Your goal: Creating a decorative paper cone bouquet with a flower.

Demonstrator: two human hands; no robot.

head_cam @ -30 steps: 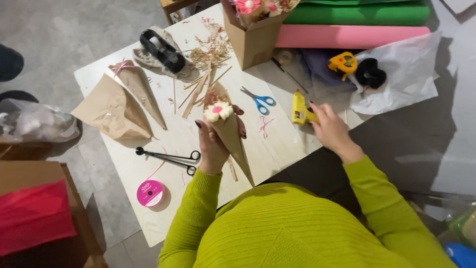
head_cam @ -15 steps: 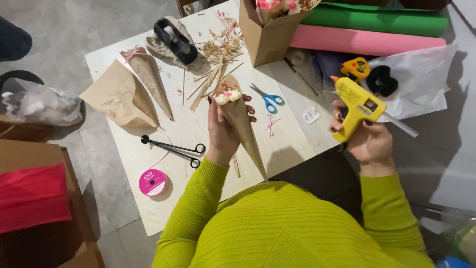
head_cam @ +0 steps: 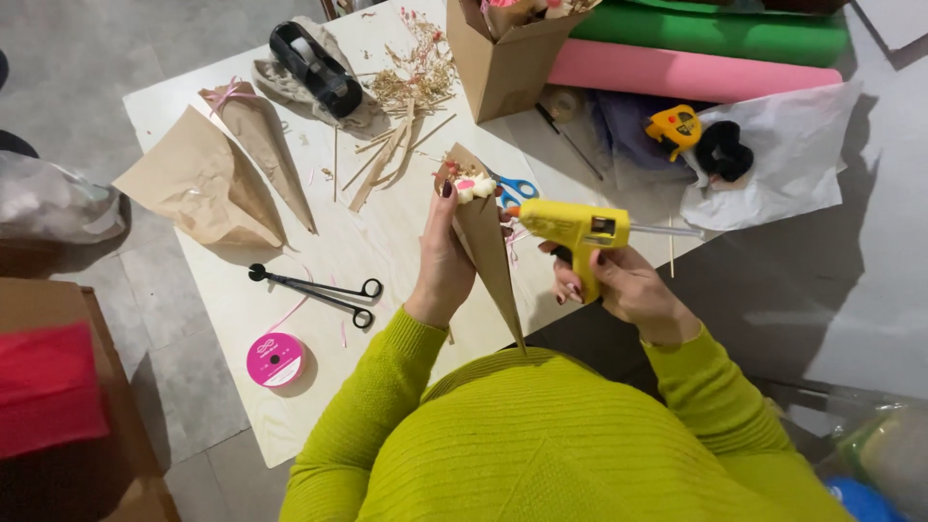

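Holding paper cone (head_cam: pixel 486 253) in left hand (head_cam: pixel 443 266), mouth up and away from body, tip toward chest. Right hand (head_cam: pixel 619 282) clamped on yellow glue gun (head_cam: pixel 572 230), nozzle just right of cone mouth, pointing at it.

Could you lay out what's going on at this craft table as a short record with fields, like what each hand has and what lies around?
Left hand: left hand grips a brown paper cone, point down, with small flowers at its open top
Right hand: right hand holds a yellow glue gun, nozzle aimed at the cone's upper edge
Contact: nozzle close to the cone; touching cannot be told
Table: pale wooden table
On the table: black scissors, pink ribbon spool, blue-handled scissors, two more paper cones
Far edge: cardboard box, pink roll, green roll
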